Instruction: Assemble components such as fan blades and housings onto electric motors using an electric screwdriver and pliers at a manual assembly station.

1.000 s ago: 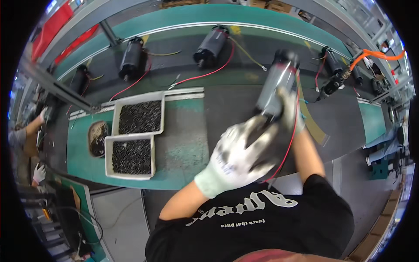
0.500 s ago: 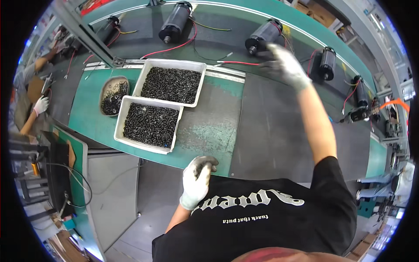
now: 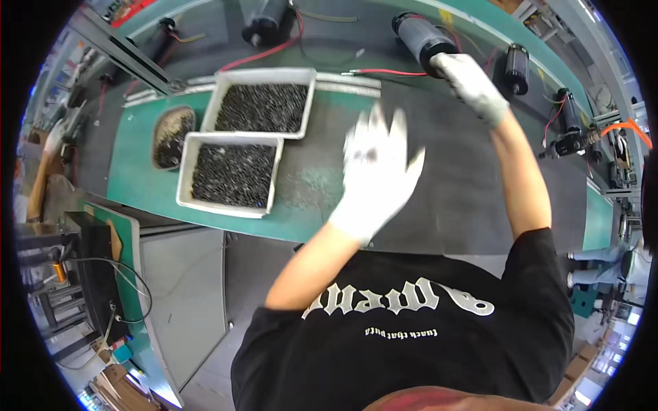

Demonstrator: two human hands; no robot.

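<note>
The right hand grips the near end of a motor, upper right of centre. The left hand, mid-frame, spreads wide over the bench. Bins of black parts sit centre-left.

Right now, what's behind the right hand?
A grey cylinder shows beyond the right hand, most of its body in view. The hand covers part of its near end, so what sits there, and whether the grip is closed, cannot be seen.

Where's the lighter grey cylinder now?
In the head view, the grey cylinder is near the top, right of centre, left of a black cylinder, its lower end at the right hand.
</note>
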